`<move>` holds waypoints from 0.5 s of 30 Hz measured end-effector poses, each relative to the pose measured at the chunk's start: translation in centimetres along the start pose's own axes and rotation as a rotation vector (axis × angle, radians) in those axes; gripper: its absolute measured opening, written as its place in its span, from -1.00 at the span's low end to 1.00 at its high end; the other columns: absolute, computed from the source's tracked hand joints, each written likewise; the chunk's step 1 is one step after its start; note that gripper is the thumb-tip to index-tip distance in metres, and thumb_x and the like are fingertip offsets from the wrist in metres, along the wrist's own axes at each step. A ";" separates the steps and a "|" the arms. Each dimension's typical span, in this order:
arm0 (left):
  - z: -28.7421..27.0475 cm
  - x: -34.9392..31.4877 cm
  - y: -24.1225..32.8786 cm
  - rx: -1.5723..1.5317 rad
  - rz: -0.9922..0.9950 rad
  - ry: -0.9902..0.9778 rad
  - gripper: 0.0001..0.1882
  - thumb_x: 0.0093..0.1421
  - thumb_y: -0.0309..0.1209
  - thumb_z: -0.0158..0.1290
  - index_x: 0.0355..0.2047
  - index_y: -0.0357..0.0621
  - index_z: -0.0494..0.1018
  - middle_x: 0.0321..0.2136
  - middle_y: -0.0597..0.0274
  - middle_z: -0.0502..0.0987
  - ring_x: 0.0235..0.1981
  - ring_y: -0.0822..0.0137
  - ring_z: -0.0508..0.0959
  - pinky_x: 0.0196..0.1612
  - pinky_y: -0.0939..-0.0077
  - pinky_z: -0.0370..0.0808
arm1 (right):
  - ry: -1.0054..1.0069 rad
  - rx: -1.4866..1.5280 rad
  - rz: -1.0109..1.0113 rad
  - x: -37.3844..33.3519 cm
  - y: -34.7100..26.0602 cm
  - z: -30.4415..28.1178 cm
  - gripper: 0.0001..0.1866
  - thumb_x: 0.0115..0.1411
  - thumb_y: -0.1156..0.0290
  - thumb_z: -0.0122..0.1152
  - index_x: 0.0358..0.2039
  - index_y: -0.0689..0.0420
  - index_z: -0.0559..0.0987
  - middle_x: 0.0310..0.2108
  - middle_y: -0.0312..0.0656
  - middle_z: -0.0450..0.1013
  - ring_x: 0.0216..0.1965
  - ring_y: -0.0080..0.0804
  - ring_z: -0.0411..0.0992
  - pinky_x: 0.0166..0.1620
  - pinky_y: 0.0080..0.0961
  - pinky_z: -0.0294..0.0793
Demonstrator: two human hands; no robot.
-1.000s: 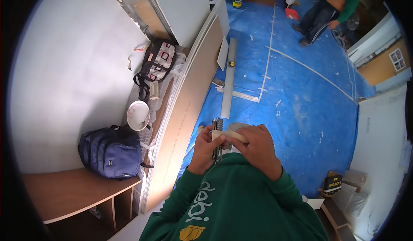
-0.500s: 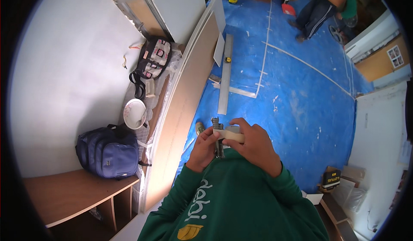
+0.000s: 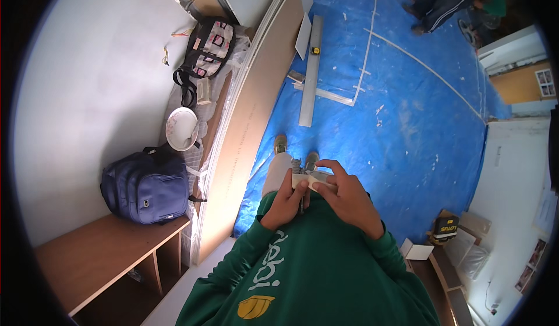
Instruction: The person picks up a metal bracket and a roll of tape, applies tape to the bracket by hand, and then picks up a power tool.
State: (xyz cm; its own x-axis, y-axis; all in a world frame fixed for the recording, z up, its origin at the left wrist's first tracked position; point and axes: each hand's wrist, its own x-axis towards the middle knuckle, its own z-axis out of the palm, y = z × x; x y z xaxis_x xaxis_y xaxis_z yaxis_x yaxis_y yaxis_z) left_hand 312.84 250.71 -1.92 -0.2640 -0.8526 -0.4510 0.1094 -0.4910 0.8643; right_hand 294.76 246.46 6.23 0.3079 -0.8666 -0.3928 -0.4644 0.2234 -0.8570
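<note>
In front of my body, my left hand (image 3: 285, 202) is closed round a slim grey tool with a ribbed end (image 3: 296, 166), its thumb pressing on a cream strip of tape. Most of the tool is hidden behind my fingers, so its kind is unclear. Close beside it, my right hand (image 3: 349, 201) grips a roll of masking tape (image 3: 322, 179), largely covered by the fingers. Tape (image 3: 303, 180) spans the short gap between both hands.
Blue sheeting (image 3: 407, 151) covers the floor, with a long metal straightedge (image 3: 311, 75) on it. Boards (image 3: 256, 105) lean at left, near a blue backpack (image 3: 145, 187), a bowl (image 3: 181, 129) and a patterned bag (image 3: 209, 46). Another person (image 3: 445, 3) crouches at far right.
My hands have drawn closer together, and the tape roll is now more hidden by my right fingers. My view has tilted down, bringing my shoes and a leg into sight.
</note>
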 end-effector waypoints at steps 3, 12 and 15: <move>-1.1 0.0 0.0 -0.054 0.006 0.015 -0.68 0.46 -0.18 -0.17 0.02 -0.15 0.20 -0.51 0.35 0.40 -0.61 0.55 0.40 -0.56 0.70 0.32 | -0.039 0.027 0.031 0.8 -0.4 0.8 -0.59 0.28 0.23 0.17 0.07 0.11 0.40 -0.58 -0.04 0.45 -0.45 0.01 0.50 -0.38 -0.21 0.37; -5.2 3.6 4.2 -0.365 0.012 0.038 -0.72 0.41 -0.29 -0.04 0.02 -0.14 0.22 -0.45 0.37 0.41 -0.58 0.59 0.40 -0.57 0.70 0.31 | 0.217 -0.269 -0.218 4.9 -4.4 1.9 -0.79 0.20 0.28 0.23 -0.24 0.12 0.61 -0.44 -0.03 0.55 -0.46 0.05 0.46 -0.29 -0.21 0.45; -7.6 5.2 7.3 -0.261 0.053 -0.079 -0.70 0.35 -0.39 0.05 0.00 -0.13 0.23 -0.45 0.39 0.41 -0.57 0.61 0.39 -0.57 0.71 0.30 | 0.262 -0.309 -0.189 6.2 -6.3 1.6 -0.80 0.19 0.28 0.24 -0.25 0.10 0.60 -0.45 -0.04 0.56 -0.47 0.05 0.47 -0.30 -0.20 0.45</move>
State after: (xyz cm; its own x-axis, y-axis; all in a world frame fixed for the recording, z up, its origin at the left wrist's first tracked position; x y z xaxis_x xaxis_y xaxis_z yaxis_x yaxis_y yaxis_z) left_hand 319.56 241.37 0.34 -0.3242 -0.8666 -0.3793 0.3657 -0.4846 0.7946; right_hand 300.90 240.40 8.65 0.2091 -0.9721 -0.1067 -0.6586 -0.0594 -0.7502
